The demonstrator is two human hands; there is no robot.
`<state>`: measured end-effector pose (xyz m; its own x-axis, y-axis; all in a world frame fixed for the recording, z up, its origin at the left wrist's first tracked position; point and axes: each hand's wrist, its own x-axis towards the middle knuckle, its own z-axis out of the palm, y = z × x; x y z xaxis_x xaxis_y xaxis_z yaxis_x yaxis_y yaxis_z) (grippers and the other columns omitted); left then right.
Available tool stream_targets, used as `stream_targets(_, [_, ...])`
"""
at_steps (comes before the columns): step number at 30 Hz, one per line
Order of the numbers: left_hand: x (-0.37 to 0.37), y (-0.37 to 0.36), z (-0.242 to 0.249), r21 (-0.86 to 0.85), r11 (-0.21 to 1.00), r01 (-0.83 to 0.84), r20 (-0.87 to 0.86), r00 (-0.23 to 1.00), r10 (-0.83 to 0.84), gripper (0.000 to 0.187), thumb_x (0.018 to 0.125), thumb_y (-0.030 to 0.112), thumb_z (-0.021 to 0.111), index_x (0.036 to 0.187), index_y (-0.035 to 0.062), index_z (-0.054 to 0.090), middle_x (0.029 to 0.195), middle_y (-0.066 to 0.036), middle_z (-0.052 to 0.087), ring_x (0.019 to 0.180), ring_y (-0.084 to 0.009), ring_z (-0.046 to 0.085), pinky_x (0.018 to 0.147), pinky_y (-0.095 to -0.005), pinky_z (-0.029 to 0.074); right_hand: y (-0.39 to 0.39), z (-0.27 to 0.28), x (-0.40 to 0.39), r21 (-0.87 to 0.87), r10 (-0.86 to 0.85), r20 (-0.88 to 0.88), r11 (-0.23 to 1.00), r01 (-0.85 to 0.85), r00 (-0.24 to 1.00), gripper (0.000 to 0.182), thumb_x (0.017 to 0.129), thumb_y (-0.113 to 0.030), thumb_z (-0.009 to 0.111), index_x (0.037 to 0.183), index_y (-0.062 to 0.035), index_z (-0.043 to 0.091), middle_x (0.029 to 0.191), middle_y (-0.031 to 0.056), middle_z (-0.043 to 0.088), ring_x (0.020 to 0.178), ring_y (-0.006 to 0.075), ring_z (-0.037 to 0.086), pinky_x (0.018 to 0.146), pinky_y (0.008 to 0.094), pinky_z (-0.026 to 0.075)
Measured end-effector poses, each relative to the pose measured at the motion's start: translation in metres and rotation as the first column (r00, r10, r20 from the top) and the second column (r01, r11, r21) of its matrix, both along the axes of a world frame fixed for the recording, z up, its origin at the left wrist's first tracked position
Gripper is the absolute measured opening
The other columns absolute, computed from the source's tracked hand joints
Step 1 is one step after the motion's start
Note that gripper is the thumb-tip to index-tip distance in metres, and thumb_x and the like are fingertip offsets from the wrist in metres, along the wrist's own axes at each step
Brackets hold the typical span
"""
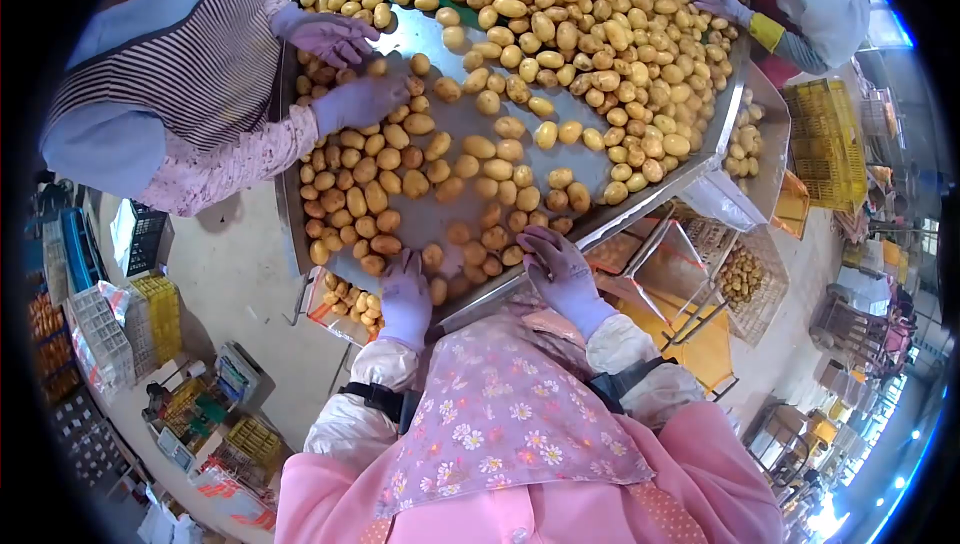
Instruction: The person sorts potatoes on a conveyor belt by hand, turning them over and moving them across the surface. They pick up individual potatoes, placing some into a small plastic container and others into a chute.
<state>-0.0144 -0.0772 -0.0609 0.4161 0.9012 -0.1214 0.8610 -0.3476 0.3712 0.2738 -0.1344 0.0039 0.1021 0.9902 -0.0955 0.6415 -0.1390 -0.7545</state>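
Many small yellow-brown potatoes [357, 202] lie loose on a metal sorting table [452, 289] in front of me. My left hand [405, 296], in a purple glove, rests at the table's near edge beside several potatoes, its fingers stretched forward and holding nothing that I can see. At the near right edge is my right hand [562, 276], also gloved. Its fingers are extended and apart, close to potatoes near its fingertips. A loose group of potatoes [492, 240] lies between the two hands.
A co-worker's gloved hands [362, 104] are among the potatoes at the left. Another co-worker's gloved hand [716, 0] touches the large heap [610, 44] at the far right. Below the right edge stand a crate of potatoes [742, 276] and a yellow crate [825, 144].
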Motion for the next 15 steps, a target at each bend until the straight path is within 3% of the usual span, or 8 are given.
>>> stream_targets(5, [0.042,0.01,0.05,-0.399,0.876,-0.271,0.342,0.843,0.417,0.03,0.098,0.013,0.055,0.124,0.0023,0.064,0.119,-0.021,0.068,0.105,-0.0388,0.067,0.091,-0.0456,0.054,-0.006,0.0,-0.022,0.091,-0.095,-0.01,0.991,0.095,0.995,0.049,0.086,-0.011,0.071,0.134,-0.0092,0.062,0.135,0.019,0.06,0.125,0.0393,0.059,0.105,0.0442,0.05])
stream_targets(7, [0.087,-0.001,0.043,0.041,0.993,0.113,0.631,0.767,-0.114,0.026,0.103,0.016,0.052,0.122,0.002,0.065,0.106,-0.02,0.072,0.1,-0.0377,0.069,0.083,-0.0437,0.055,-0.001,0.01,-0.034,0.151,0.042,0.008,0.988,-0.043,0.999,0.048,0.086,-0.014,0.07,0.133,-0.0127,0.062,0.13,0.0203,0.063,0.118,0.0419,0.062,0.1,0.0475,0.052])
stream_targets(9, [0.124,-0.019,0.056,-0.531,0.844,0.072,0.556,0.782,0.283,0.025,0.1,0.016,0.058,0.12,0.0033,0.065,0.103,-0.02,0.072,0.1,-0.0358,0.069,0.081,-0.0426,0.055,-0.006,-0.005,-0.013,0.073,-0.071,0.054,0.995,0.067,0.996,0.041,0.085,-0.004,0.066,0.127,-0.0075,0.063,0.119,0.0174,0.066,0.112,0.0366,0.065,0.096,0.0419,0.054])
stream_targets(10, [0.124,-0.015,0.071,-0.533,0.843,0.072,0.558,0.779,0.286,0.025,0.1,0.016,0.058,0.12,0.0033,0.065,0.103,-0.02,0.072,0.1,-0.0358,0.069,0.081,-0.0426,0.055,-0.012,-0.005,0.023,0.0,-0.124,0.128,0.992,0.125,0.984,0.036,0.087,-0.001,0.063,0.122,-0.0058,0.064,0.113,0.0161,0.068,0.106,0.0347,0.067,0.092,0.0409,0.055])
stream_targets(12, [0.116,0.001,0.1,-0.499,0.793,0.348,0.482,0.873,-0.079,0.025,0.097,0.014,0.061,0.119,0.0036,0.066,0.111,-0.02,0.072,0.101,-0.036,0.069,0.084,-0.0425,0.056,-0.053,-0.032,0.13,-0.076,-0.46,0.116,0.879,0.47,0.88,0.02,0.098,-0.007,0.058,0.115,-0.0018,0.067,0.104,0.0071,0.069,0.092,0.0207,0.066,0.083,0.0335,0.054])
stream_targets(13, [0.1,0.011,0.088,-0.24,0.882,0.405,0.473,0.843,-0.258,0.027,0.096,0.014,0.062,0.122,0.0044,0.067,0.114,-0.02,0.071,0.102,-0.0371,0.068,0.086,-0.0421,0.055,-0.069,0.013,0.159,0.157,-0.543,0.196,0.84,0.52,0.817,0.024,0.1,-0.015,0.061,0.12,-0.001,0.064,0.107,0.0034,0.069,0.095,0.0183,0.064,0.087,0.0298,0.052])
stream_targets(14, [0.073,0.023,0.067,0.039,0.891,0.452,0.413,0.805,-0.426,0.03,0.096,0.015,0.063,0.124,0.0053,0.067,0.118,-0.02,0.071,0.103,-0.0383,0.068,0.089,-0.0417,0.055,-0.12,-0.018,0.241,-0.045,-0.773,-0.465,0.507,0.861,0.431,0.035,0.099,-0.018,0.065,0.128,0.0018,0.061,0.115,0.0085,0.069,0.105,0.0216,0.064,0.096,0.0313,0.049])
stream_targets(15, [0.036,0.028,0.033,-0.058,0.938,0.342,0.598,0.764,-0.242,0.045,0.098,0.02,0.058,0.141,0.006,0.056,0.132,-0.021,0.064,0.119,-0.0378,0.062,0.097,-0.0446,0.053,-0.142,-0.002,0.276,0.426,-0.741,0.341,0.671,0.607,0.579,0.038,0.094,-0.015,0.066,0.127,0.0036,0.061,0.124,0.0174,0.065,0.115,0.0261,0.063,0.096,0.0359,0.052])
